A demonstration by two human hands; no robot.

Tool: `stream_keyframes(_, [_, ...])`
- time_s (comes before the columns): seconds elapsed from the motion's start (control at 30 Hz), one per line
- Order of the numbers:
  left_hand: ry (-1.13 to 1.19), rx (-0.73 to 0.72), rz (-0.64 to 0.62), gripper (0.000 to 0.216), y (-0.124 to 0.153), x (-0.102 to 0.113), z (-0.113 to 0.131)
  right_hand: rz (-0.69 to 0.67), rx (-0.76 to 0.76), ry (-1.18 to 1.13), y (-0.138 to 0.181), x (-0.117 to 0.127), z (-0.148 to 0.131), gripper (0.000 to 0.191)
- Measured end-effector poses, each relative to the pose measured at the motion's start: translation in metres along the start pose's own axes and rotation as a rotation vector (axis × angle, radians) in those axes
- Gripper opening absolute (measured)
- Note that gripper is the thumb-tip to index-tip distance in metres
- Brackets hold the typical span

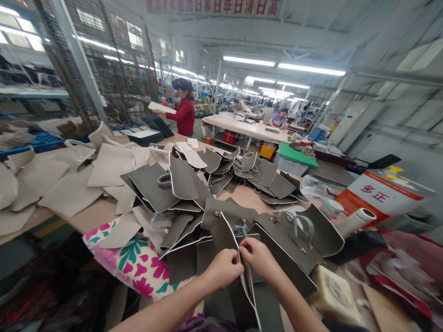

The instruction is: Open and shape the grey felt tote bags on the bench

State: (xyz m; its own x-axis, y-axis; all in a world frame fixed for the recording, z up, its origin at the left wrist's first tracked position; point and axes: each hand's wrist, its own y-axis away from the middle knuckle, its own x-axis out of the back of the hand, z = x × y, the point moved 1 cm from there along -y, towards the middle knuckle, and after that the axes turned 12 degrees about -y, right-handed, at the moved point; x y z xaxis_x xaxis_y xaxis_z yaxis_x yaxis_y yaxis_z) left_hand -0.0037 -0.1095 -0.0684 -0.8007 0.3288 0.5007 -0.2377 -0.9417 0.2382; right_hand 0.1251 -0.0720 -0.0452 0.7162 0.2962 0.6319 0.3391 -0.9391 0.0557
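Note:
Dark olive bag panels [290, 244] with pale edges lie spread in front of me, some with metal fittings and a grey wrapped handle [308, 228]. Between my hands one olive bag panel [223, 233] stands on edge, its white rim running down toward my body. My left hand [224, 268] is closed with the fingertips pinched at that rim. Just to its right, my right hand [258, 257] is also closed, pinching the same edge a little higher. The fingertips cover the exact spot they grip.
Beige bag panels [110, 163] are heaped on the left, above a floral cloth [134, 258]. On the right stand a yellowish block [337, 295], a white cylinder [356, 221] and an orange-and-white box [377, 193]. Across the table, a person in red [185, 115] holds a pale sheet.

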Motion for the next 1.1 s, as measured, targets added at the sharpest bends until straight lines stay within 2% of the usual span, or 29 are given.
stream_keyframes(0.13, [0.036, 0.014, -0.037, 0.002, 0.000, -0.002, -0.002, 0.015, 0.015, 0.106, -0.002, 0.011, 0.003, 0.016])
stream_keyframes(0.23, [0.064, 0.016, -0.075, 0.002, 0.004, -0.003, -0.002, 0.022, 0.000, 0.131, -0.006, 0.020, 0.016, 0.015])
stream_keyframes(0.37, [0.098, -0.012, -0.123, 0.002, 0.015, 0.000, 0.000, 0.072, -0.078, 0.091, -0.015, 0.032, 0.043, 0.015])
stream_keyframes(0.47, [0.192, 0.009, -0.116, 0.000, 0.018, 0.002, 0.003, 0.061, -0.141, -0.004, -0.016, 0.034, 0.053, 0.016])
stream_keyframes(0.6, [0.337, 0.101, -0.074, 0.003, 0.008, 0.007, 0.009, 0.011, -0.127, -0.232, 0.000, 0.031, 0.033, 0.021])
stream_keyframes(0.7, [0.404, 0.136, -0.033, 0.006, -0.001, 0.011, 0.014, 0.028, 0.004, -0.409, 0.029, 0.029, 0.005, 0.028])
stream_keyframes(0.77, [0.447, 0.146, -0.016, 0.007, -0.005, 0.013, 0.016, 0.023, 0.093, -0.322, 0.049, 0.029, -0.008, 0.026])
stream_keyframes(0.87, [0.498, 0.135, 0.000, 0.009, -0.009, 0.012, 0.022, 0.101, 0.165, -0.003, 0.069, 0.029, -0.012, 0.023])
stream_keyframes(0.97, [0.523, 0.100, -0.007, 0.012, -0.010, 0.012, 0.030, 0.173, 0.241, 0.169, 0.069, 0.036, -0.007, 0.003])
stream_keyframes(1.03, [0.473, 0.013, 0.022, 0.016, -0.009, 0.019, 0.035, 0.157, 0.280, 0.178, 0.064, 0.049, -0.008, 0.010])
stream_keyframes(1.1, [0.257, -0.176, 0.183, 0.022, -0.006, 0.035, 0.038, 0.136, 0.305, 0.172, 0.059, 0.067, -0.013, 0.012])
